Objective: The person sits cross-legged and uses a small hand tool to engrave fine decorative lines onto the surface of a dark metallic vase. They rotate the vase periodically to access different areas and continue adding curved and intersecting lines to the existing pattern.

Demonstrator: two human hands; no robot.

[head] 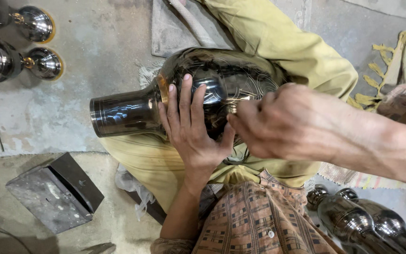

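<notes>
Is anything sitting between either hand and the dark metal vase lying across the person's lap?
Nothing visible does. The left hand lies flat on the dark metal vase near its neck, fingers spread on the metal. The right hand is closed against the engraved belly; whether it pinches a small tool there is unclear.

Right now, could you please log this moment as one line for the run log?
left hand: flat on dark vase | right hand: closed at vase body, tool unclear | vase: on its side across lap | nearby: metal block
</notes>
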